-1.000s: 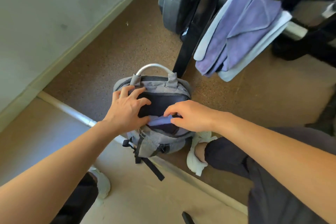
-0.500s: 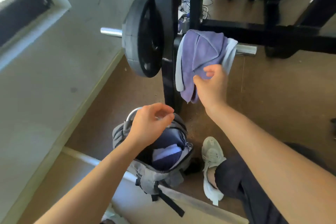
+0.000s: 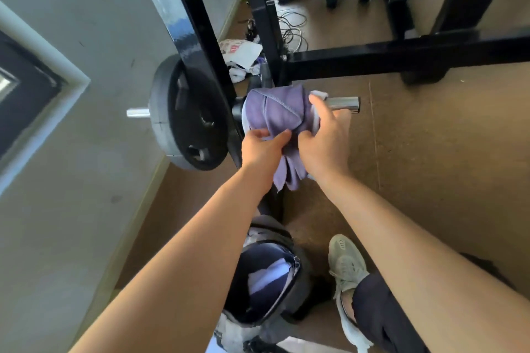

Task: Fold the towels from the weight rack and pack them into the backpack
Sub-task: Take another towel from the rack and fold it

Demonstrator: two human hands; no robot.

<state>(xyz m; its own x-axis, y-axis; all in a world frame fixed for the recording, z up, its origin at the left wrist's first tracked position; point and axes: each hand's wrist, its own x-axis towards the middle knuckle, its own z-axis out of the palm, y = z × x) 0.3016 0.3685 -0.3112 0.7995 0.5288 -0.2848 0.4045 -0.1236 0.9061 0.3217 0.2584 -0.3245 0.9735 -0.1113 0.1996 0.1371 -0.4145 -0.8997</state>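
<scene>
Brown gym floor [image 3: 430, 180]; L hand [image 3: 262, 149] & R hand [image 3: 324, 146] grip closed on purple towel [image 3: 275, 112] on rack peg [image 3: 344, 103].

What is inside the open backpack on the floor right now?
Inside the backpack, against its dark lining, lies a folded light purple towel. Whatever sits beneath it, deeper in the bag, is hidden by the towel and shadow.
</scene>
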